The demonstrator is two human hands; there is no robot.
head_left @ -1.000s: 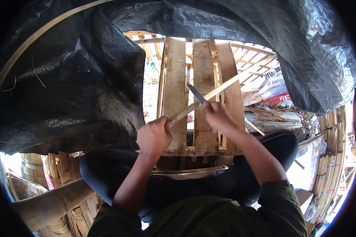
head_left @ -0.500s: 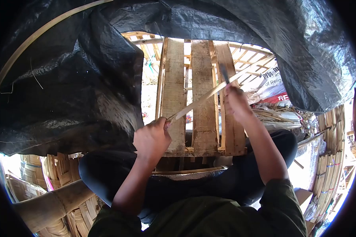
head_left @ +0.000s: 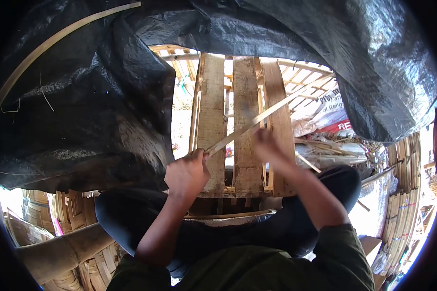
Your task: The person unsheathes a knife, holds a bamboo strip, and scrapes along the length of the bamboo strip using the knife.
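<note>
My left hand [head_left: 185, 173] is closed round the near end of a long, pale bamboo strip [head_left: 272, 110]. The strip slants up to the right across the wooden planks [head_left: 211, 116] of a slatted bench. My right hand [head_left: 267, 145], smeared by motion, is closed on a knife [head_left: 247, 112] whose blurred dark blade shows beside the middle of the strip. Whether the blade touches the strip I cannot tell.
Black plastic sheeting [head_left: 77, 116] hangs on the left and overhead. A printed banner [head_left: 332, 114] lies at the right, above loose strips. Bundled bamboo slats [head_left: 398, 218] stand far right. A thick bamboo pole [head_left: 65, 252] crosses the lower left.
My right hand has moved left and down along the bamboo strip with the knife, nearer to my left hand. My left hand keeps its hold on the strip's end.
</note>
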